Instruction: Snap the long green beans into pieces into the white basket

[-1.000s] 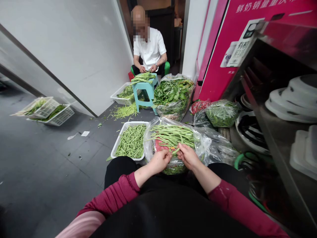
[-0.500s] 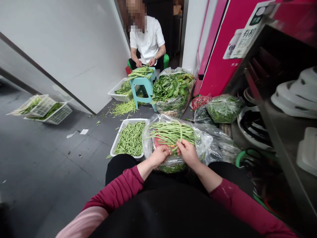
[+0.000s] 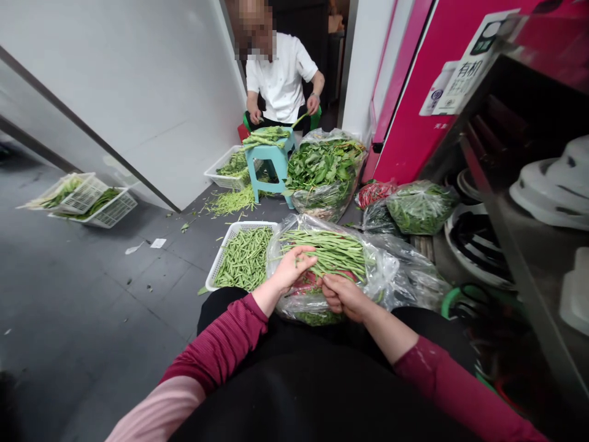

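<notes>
A bunch of long green beans lies in an open clear plastic bag in front of my lap. My left hand is at the bunch's left end, fingers curled, with small green bean pieces showing between thumb and fingers. Just below the beans, my right hand is closed in a pinch; whatever its fingertips hold is hidden. Some red material shows under the beans between my hands. To the left, a white basket holds many short-cut green beans.
Opposite, a person in a white shirt handles green stalks over a blue stool. Beside it stand a bag of leafy greens and another white basket. Shelving with white containers is at right; stacked baskets are far left.
My hands have moved apart: the left went up and left onto the beans, the right slightly down. The long bean held between them no longer shows. The other person's hands have spread.
</notes>
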`<state>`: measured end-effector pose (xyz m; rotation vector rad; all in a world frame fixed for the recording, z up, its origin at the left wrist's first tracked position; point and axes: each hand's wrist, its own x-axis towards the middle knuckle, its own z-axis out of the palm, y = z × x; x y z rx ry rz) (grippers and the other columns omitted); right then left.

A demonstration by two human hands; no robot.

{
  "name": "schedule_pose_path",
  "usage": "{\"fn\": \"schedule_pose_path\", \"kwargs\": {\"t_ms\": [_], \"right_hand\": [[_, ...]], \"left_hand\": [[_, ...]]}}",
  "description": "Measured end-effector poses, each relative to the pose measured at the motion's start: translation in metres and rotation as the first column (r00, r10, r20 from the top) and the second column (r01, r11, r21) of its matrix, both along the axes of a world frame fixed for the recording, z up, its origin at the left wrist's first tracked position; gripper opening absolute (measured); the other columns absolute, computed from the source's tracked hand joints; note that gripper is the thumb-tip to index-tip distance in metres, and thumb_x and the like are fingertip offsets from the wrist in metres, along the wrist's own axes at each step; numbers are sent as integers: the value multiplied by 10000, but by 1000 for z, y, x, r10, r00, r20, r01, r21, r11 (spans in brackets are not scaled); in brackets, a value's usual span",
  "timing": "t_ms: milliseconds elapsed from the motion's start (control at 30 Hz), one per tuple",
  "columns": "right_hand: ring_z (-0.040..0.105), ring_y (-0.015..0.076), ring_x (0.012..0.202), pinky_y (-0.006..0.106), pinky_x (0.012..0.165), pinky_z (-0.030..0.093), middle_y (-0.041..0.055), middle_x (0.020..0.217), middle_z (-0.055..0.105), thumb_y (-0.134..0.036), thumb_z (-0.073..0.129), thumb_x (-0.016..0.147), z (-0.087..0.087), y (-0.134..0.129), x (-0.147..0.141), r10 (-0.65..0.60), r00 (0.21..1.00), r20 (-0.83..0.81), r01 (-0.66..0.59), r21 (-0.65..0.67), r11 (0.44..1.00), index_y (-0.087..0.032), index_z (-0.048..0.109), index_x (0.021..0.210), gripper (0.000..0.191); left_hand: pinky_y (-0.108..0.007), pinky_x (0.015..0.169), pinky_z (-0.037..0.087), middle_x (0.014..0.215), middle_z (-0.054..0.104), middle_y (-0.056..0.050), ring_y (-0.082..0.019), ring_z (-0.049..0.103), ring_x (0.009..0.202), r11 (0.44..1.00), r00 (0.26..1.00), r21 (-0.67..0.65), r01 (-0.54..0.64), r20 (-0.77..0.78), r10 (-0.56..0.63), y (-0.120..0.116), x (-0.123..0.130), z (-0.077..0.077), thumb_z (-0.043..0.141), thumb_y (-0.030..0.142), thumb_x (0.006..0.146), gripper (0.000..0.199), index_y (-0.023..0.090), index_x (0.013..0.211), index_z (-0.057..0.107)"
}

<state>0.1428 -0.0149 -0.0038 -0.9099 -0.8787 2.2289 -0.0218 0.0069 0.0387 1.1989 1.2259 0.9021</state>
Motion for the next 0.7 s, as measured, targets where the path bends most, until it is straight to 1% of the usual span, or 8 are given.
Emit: {"fn": "schedule_pose_path", "kwargs": {"t_ms": [133, 200, 300, 400, 467, 533, 633, 700], "right_hand": [[115, 34, 364, 145, 325, 86, -106, 507, 249, -511, 548, 750, 4, 1, 1, -51, 996, 79, 46, 70, 996, -224, 481, 820, 303], [111, 34, 353, 150, 320, 86, -111, 487, 234, -537, 546, 738, 4, 2, 2, -83, 987, 135, 69, 106, 992, -224, 480, 816, 329], [113, 34, 346, 157, 315, 88, -112, 470, 226, -555, 531, 740, 4, 2, 3, -68, 983, 168, 42, 151, 988, -219, 471, 774, 343], [104, 37, 355, 160, 317, 85, -112, 475, 216, -551, 515, 757, 4, 0, 1, -52, 989, 137, 29, 162, 986, -218, 426, 716, 347], [109, 36, 358, 161, 318, 87, -109, 486, 227, -543, 523, 755, 4, -2, 1, -52, 990, 129, 32, 154, 987, -216, 409, 702, 350], [138, 33, 357, 163, 319, 95, -98, 506, 279, -533, 540, 748, 7, -4, 2, -42, 988, 145, 17, 168, 986, -209, 417, 698, 350], [172, 31, 367, 170, 330, 105, -68, 555, 383, -503, 551, 753, 16, -7, 9, 14, 994, 111, -36, 204, 978, -197, 446, 697, 328], [179, 41, 387, 176, 344, 125, -55, 560, 391, -487, 561, 750, 25, -6, 17, -2, 1000, 5, 0, 223, 975, -198, 445, 680, 319]], "left_hand": [[-174, 444, 362, 621, 510, 31, -47, 430, 464, 972, 986, 217, -88, -118, 116, -8, 11, 11, 609, 359, 715, 310, 131, 915, 547], [-204, 538, 426, 689, 554, -8, -85, 510, 583, 909, 964, 413, -55, -216, 157, -16, 11, 18, 581, 315, 746, 211, 140, 863, 572], [-257, 745, 446, 825, 598, -56, -133, 545, 813, 736, 903, 662, 140, -390, 179, -25, 8, 28, 507, 236, 805, 139, 156, 862, 605], [-266, 784, 441, 912, 579, -77, -136, 532, 869, 660, 836, 679, 323, -531, 137, -28, 7, 36, 426, 190, 837, 254, 160, 1045, 569], [-265, 764, 447, 942, 557, -85, -141, 530, 869, 679, 795, 640, 360, -591, 136, -26, 7, 38, 418, 199, 833, 304, 162, 1111, 537], [-270, 756, 447, 913, 563, -78, -147, 534, 849, 735, 778, 604, 309, -605, 169, -21, 3, 37, 453, 239, 819, 268, 167, 1053, 562], [-249, 657, 454, 758, 585, -43, -124, 544, 696, 872, 838, 488, 17, -483, 254, -7, -8, 26, 482, 301, 805, 177, 159, 847, 579], [-210, 484, 405, 591, 534, 3, -83, 476, 487, 941, 892, 248, -232, -332, 308, 1, -18, 13, 469, 317, 804, 187, 149, 748, 528]]}}
